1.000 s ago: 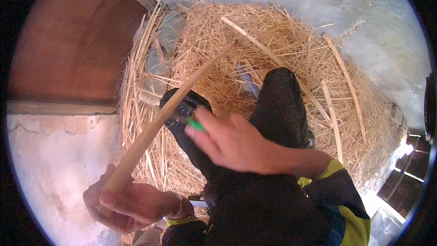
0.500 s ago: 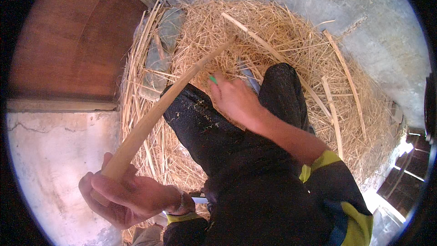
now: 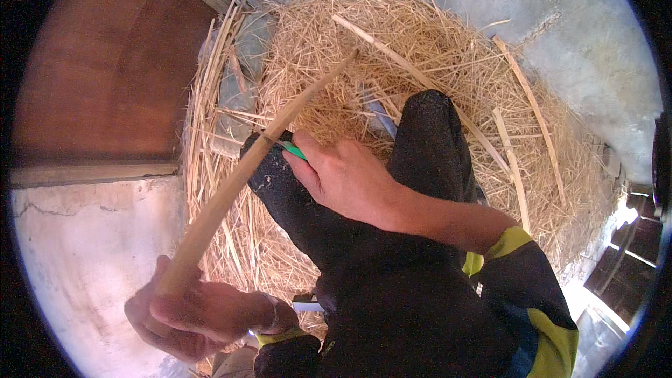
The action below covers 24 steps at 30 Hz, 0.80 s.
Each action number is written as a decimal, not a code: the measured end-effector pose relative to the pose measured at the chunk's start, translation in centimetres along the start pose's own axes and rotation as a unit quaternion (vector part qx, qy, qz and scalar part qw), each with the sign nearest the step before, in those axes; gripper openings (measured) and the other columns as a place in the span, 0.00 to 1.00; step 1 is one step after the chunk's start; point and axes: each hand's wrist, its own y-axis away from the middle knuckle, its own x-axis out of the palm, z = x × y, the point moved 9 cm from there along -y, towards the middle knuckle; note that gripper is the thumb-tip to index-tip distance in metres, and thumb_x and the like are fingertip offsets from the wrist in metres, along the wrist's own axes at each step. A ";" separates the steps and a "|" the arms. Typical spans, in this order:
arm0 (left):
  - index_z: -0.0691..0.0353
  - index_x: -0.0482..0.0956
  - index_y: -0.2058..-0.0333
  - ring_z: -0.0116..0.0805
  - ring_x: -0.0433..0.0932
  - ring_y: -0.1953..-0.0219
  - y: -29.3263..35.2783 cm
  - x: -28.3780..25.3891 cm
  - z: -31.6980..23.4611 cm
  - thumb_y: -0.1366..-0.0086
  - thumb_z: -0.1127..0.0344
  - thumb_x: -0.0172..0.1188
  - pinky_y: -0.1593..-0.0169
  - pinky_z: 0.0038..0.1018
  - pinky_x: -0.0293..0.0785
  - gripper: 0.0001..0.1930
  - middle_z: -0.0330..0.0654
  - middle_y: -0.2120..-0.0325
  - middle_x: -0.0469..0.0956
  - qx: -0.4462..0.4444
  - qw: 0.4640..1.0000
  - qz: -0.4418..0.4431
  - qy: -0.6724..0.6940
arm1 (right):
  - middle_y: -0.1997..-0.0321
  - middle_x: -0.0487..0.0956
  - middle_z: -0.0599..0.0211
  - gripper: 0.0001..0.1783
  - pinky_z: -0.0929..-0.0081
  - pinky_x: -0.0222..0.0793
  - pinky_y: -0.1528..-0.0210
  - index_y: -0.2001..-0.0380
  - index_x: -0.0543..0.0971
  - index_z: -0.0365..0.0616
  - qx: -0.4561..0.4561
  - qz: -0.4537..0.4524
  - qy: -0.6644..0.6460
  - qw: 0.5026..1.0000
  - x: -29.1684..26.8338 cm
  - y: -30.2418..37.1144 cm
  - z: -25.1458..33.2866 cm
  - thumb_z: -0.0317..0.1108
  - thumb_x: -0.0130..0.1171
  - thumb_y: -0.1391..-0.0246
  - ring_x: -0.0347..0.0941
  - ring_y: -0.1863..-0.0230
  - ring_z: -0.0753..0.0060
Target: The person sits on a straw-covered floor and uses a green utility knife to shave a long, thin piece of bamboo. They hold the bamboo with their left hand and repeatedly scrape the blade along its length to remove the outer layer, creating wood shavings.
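A long, pale, tapering wooden stick [image 3: 231, 192] slants up and away from my left hand [image 3: 199, 315], whose fingers wrap round its thick lower end. The thin far tip reaches over the straw. My right hand [image 3: 357, 185] grips a small knife [image 3: 295, 150] with a green handle. Its short blade, partly hard to make out, meets the stick a little past the middle, above my knee. Most of the knife's handle is hidden under my right fingers. Pale shavings cling to the dark trousers [image 3: 301, 203] on my legs.
Straw and shavings [image 3: 315, 21] cover the floor around my legs. Several split wooden strips [image 3: 392, 56] lie on it ahead and to the right. A bluish-grey object [image 3: 381, 119] lies between my knees. A brown panel [image 3: 112, 70] and pale walls [image 3: 574, 49] close in the space.
My right hand has come back toward me and left, bringing the knife against the stick. My left hand keeps its hold on the stick, nearly in place.
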 end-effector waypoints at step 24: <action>0.75 0.67 0.74 0.36 0.74 0.80 -0.1 1.9 -3.0 0.35 0.46 0.43 0.74 0.24 0.74 0.29 0.56 0.77 0.74 0.102 0.984 0.076 -0.125 | 0.88 0.72 0.54 0.16 0.54 0.70 0.82 0.61 0.69 0.40 -0.055 -0.067 0.044 0.995 -1.7 -0.4 0.0 0.41 0.50 0.46 0.72 0.84 0.47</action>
